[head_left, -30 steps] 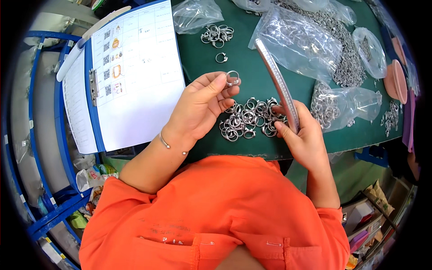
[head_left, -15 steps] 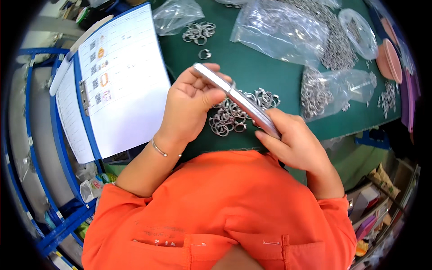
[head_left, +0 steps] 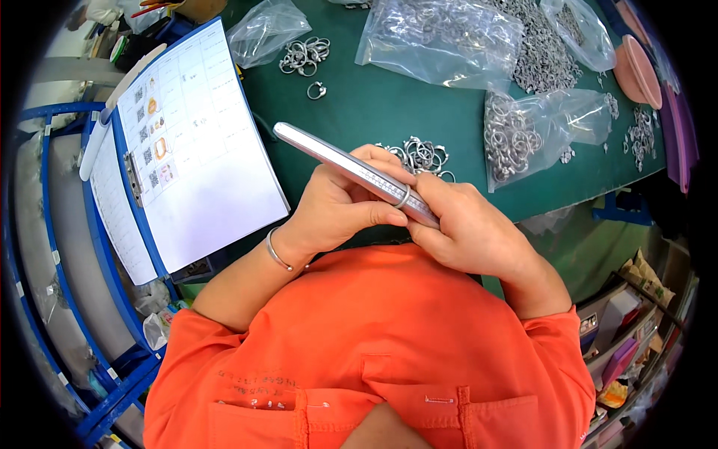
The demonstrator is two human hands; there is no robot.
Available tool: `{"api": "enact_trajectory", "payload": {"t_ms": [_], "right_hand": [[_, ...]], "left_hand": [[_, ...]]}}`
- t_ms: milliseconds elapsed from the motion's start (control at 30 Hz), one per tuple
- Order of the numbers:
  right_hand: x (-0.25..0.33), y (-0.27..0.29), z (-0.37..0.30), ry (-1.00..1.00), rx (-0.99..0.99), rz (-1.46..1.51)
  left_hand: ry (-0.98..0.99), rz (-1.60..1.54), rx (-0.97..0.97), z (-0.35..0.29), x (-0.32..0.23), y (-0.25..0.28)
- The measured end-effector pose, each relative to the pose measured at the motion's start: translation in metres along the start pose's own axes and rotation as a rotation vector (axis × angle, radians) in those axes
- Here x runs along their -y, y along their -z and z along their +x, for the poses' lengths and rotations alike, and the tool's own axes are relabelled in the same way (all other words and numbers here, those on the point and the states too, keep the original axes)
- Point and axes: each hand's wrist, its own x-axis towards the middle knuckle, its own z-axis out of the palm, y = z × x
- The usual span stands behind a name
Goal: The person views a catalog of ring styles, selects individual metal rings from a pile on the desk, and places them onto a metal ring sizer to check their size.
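Note:
A silver tapered ring mandrel (head_left: pixel 336 158) with graduation marks slants across the middle, its narrow tip up to the left. My right hand (head_left: pixel 475 224) is closed round its thick lower end. One silver ring (head_left: pixel 404 196) encircles the mandrel near that end. My left hand (head_left: pixel 340 206) has its thumb and fingers closed at this ring, with some fingers behind the mandrel. The two hands almost touch. Just beyond them lies a pile of silver rings (head_left: pixel 422 155), partly hidden by my left hand and the mandrel.
A single ring (head_left: pixel 316 90) and a small ring cluster (head_left: pixel 304 56) lie on the green table (head_left: pixel 351 101). Bags of rings (head_left: pixel 516 142) and a large heap of small metal parts (head_left: pixel 546 60) are at the right. A clipboard (head_left: pixel 202 150) with papers stands left.
The ring has moved down the mandrel to the thick end beside my right hand. My left hand has come right and down with it. The whole view has shifted slightly.

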Motion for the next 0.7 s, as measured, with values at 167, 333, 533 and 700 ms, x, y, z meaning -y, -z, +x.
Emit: {"api": "enact_trajectory", "payload": {"t_ms": [167, 333, 533, 700], "right_hand": [[-0.002, 0.012, -0.007, -0.107, 0.081, 0.285], [-0.025, 0.023, -0.026, -0.388, 0.149, 0.678], [-0.030, 0.018, -0.032, -0.400, -0.033, 0.561], [-0.036, 0.018, -0.035, -0.335, -0.122, 0.578]], "left_hand": [[0.107, -0.024, -0.018, 0.007, -0.008, -0.007], [-0.025, -0.066, -0.690, 0.046, -0.035, 0.038], [0.032, 0.056, -0.917, 0.065, -0.018, 0.074], [0.124, 0.998, -0.365, 0.038, -0.024, 0.055]]}}
